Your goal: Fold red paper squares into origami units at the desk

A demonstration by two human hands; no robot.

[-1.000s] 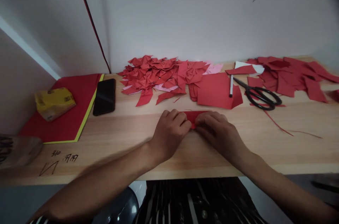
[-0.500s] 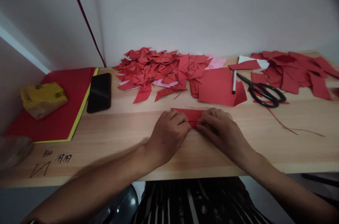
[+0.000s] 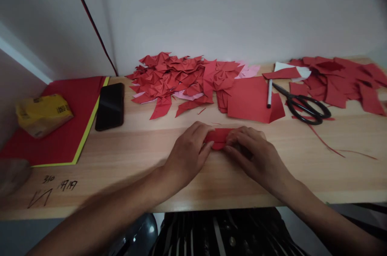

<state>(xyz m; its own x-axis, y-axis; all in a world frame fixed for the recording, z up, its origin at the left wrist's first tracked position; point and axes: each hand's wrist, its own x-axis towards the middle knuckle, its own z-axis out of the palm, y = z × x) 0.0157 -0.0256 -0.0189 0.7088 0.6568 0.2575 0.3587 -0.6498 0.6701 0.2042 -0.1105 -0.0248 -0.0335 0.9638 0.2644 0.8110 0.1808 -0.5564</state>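
Observation:
A small piece of red paper (image 3: 218,136) lies between my two hands near the front of the wooden table (image 3: 136,143). It has a crease or folded edge running across it, and its lower edge looks curved over. My left hand (image 3: 191,153) pinches its left end between thumb and fingers. At the right end, my right hand (image 3: 255,149) is closed with thumb and fingertips on the paper. Both ends are hidden under my fingers. Straight beyond the paper sits a stack of red paper squares (image 3: 246,98).
Folded red paper pieces (image 3: 178,78) are heaped at the back. A marker (image 3: 269,94), black-handled scissors (image 3: 305,107) and loose red paper strips (image 3: 341,82) lie right. A phone (image 3: 110,106), red sheets (image 3: 78,127) and a yellow packet (image 3: 44,114) are left.
My left hand has shifted its grip, its fingers now reaching over the paper's top edge with the thumb below. Less of the paper's top left shows. The whole view has shifted slightly.

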